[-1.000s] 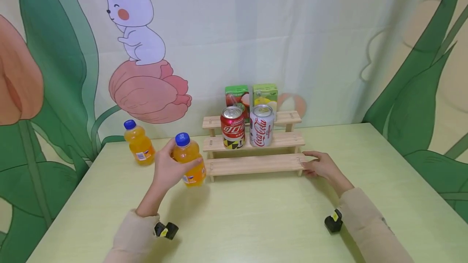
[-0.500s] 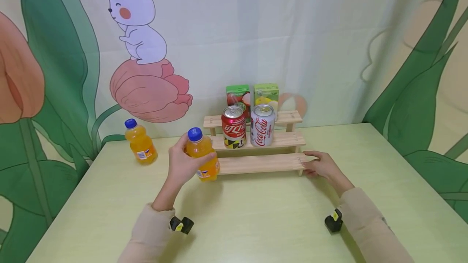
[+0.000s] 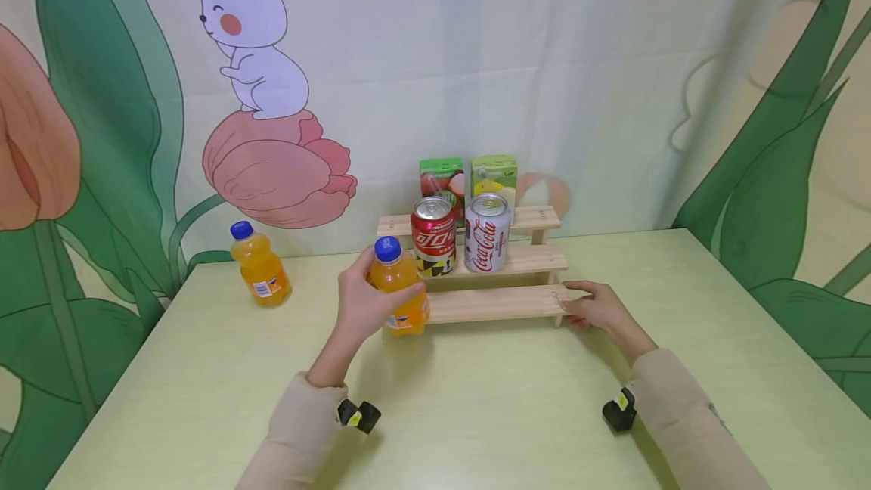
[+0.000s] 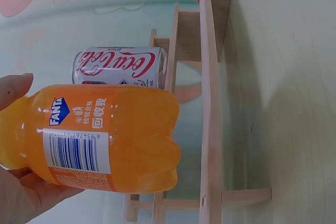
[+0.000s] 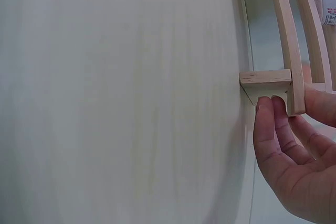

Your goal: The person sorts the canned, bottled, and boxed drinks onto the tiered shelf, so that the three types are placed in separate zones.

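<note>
My left hand (image 3: pixel 364 301) grips an orange Fanta bottle (image 3: pixel 401 297) with a blue cap, thumb and fingers round its body. The bottle is held in front of the left end of a three-step wooden display rack (image 3: pixel 497 304). In the left wrist view a gap shows between the base of the bottle (image 4: pixel 105 137) and the lowest step (image 4: pixel 211 108). At the rack's right end my right hand (image 3: pixel 602 312) pinches the lowest step, thumb above and fingers below its edge, as the right wrist view shows (image 5: pixel 294 161).
A red cola can (image 3: pixel 434 237) and a white Coca-Cola can (image 3: pixel 487 233) stand on the middle step. Two juice cartons, one darker green (image 3: pixel 441 176) and one light green (image 3: pixel 494 174), stand on the top step. Another orange bottle (image 3: pixel 261 267) stands at the table's back left.
My left hand has carried the orange bottle rightward, from beside the rack to in front of its left end. The right hand has stayed on the lowest step.
</note>
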The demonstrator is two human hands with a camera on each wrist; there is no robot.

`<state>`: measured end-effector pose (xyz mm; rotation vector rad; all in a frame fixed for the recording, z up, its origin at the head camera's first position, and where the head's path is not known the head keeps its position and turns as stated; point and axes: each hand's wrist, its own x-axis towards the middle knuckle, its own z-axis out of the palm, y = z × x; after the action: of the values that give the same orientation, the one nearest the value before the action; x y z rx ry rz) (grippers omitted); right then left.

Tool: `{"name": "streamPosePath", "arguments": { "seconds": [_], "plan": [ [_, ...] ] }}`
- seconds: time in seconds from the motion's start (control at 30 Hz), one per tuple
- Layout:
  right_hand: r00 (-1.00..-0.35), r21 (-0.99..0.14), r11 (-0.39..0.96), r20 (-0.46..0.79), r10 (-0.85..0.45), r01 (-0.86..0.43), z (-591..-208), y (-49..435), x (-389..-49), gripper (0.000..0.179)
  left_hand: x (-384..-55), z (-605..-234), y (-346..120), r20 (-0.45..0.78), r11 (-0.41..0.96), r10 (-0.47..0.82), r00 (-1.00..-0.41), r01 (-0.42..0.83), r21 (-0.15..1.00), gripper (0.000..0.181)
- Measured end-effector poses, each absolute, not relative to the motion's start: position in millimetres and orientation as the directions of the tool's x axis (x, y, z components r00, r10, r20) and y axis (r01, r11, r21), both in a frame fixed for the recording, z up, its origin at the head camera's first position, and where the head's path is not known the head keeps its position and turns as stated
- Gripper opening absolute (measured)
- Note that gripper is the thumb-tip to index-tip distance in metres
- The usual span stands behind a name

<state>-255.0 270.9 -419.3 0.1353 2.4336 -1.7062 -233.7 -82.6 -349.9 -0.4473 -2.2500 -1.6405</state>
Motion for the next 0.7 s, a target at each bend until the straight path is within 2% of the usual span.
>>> {"name": "streamPosePath", "arguments": {
  "seconds": [0.7],
  "plan": [
    [-0.982,-0.924,0.341,-0.188,-0.006,0.175,-419,270,-254,0.052,-237,-354,-38,0.453,0.227,0.141,-0.880,0.474,0.851,0.052]
  ]
}}
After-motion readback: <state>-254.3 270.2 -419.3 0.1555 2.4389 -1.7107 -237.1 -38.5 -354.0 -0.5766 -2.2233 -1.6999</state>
